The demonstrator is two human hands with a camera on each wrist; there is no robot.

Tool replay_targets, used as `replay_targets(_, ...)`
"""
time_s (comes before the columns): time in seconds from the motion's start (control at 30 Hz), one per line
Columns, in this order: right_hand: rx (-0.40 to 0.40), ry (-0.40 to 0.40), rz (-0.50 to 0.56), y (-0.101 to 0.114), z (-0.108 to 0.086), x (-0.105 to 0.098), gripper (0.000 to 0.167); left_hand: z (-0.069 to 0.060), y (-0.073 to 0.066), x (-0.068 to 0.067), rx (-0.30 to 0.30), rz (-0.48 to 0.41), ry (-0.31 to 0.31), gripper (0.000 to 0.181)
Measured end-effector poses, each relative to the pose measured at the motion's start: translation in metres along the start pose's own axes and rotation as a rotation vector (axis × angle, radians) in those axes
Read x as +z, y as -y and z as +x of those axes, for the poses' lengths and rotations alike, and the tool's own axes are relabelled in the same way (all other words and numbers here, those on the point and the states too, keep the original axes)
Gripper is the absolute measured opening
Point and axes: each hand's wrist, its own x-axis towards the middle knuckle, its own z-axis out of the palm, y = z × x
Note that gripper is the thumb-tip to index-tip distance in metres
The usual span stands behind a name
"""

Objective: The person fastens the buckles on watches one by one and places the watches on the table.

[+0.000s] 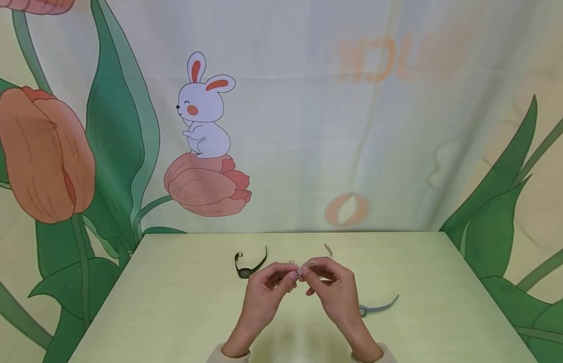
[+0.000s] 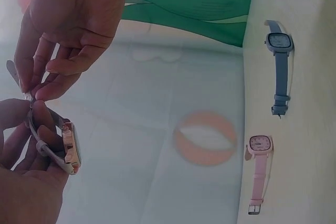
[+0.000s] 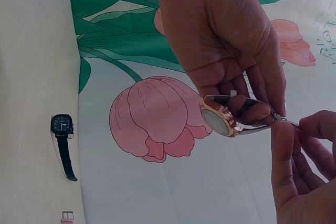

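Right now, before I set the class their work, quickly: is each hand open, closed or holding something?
Left hand: closed, holding a watch.
Right hand: closed, pinching the watch's strap.

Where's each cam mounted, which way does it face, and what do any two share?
Head: worn on the head, facing forward and down over the table to the backdrop; left hand, right hand and cuffs show.
Left wrist: on that wrist, facing the backdrop, turned sideways, table at right with blue watch and pink watch; both hands show.
Right wrist: on that wrist, facing the backdrop, turned sideways, table at left with black watch; both hands show.
Shared by wrist views: both hands, held watch.
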Motion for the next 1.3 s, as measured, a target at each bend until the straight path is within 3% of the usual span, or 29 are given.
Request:
replay_targets(0.4, -0.031, 0.026, -0.003, 0.0013, -0.0022, -0.0031, 0.014, 0.0005, 0.0012, 0.0013, 0.027, 0.009, -0.007, 0.017)
replay_targets(0.6, -0.051, 0.021, -0.055, 0.0008, -0.0029, -0.0027, 0.010, 0.0013, 0.0021, 0.0025, 0.024, 0.024, -0.026, 0.016)
replay_targets(0.9, -0.129, 0.009, -0.149, 0.0013, -0.0051, -0.0020, 0.004, 0.0010, 0.0023, 0.0037, 0.036, 0.048, -0.060, 0.013)
replay_targets(1.0, -0.160, 0.017, -0.136, 0.0022, -0.0063, -0.0002, 0.005, 0.0009, 0.0026, 0.0035, 0.030, 0.059, -0.067, 0.012)
replay_targets(1.13, -0.182, 0.032, -0.093, 0.0015, -0.0060, 0.0016, 0.009, 0.0010, 0.0034, 0.0018, 0.013, 0.043, -0.053, 0.013)
replay_targets(1.3, -0.241, 0.059, -0.098, -0.0027, -0.0043, -0.0004, 0.011, 0.0006, 0.0045, -0.0011, 0.026, -0.034, 0.016, 0.019)
